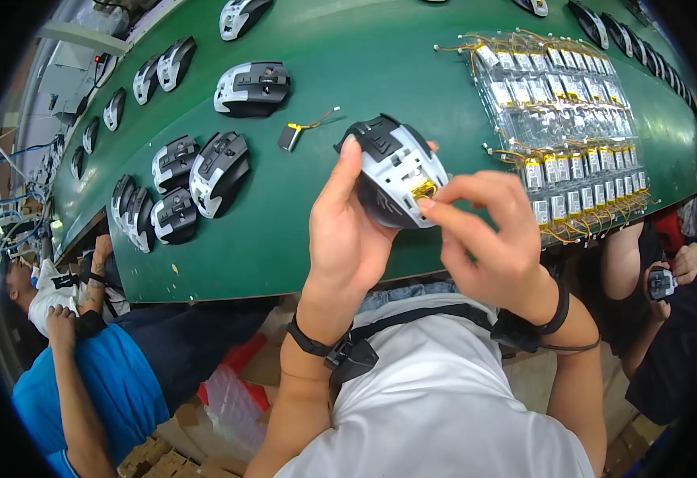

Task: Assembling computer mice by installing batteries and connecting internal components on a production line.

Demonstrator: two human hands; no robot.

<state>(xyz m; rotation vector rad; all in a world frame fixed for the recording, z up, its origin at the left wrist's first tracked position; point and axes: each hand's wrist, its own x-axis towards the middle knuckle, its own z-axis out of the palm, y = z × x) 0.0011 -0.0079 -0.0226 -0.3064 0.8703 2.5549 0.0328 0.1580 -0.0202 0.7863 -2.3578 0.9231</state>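
Observation:
My left hand is wrapped round a grey-and-black computer mouse, thumb along its side, holding it tilted above the green table. In an opening of the mouse's top sits a small battery with yellow tape and thin wires. My right hand pinches at this taped end with thumb and forefinger; the fingertips partly cover it. A loose silver battery with a yellow-and-red lead lies on the table to the left of the mouse.
Clear plastic trays with rows of wired batteries lie at right. Several similar mice stand at left and along the far edges. A person in blue sits at left; a co-worker's hands hold a small dark device at right.

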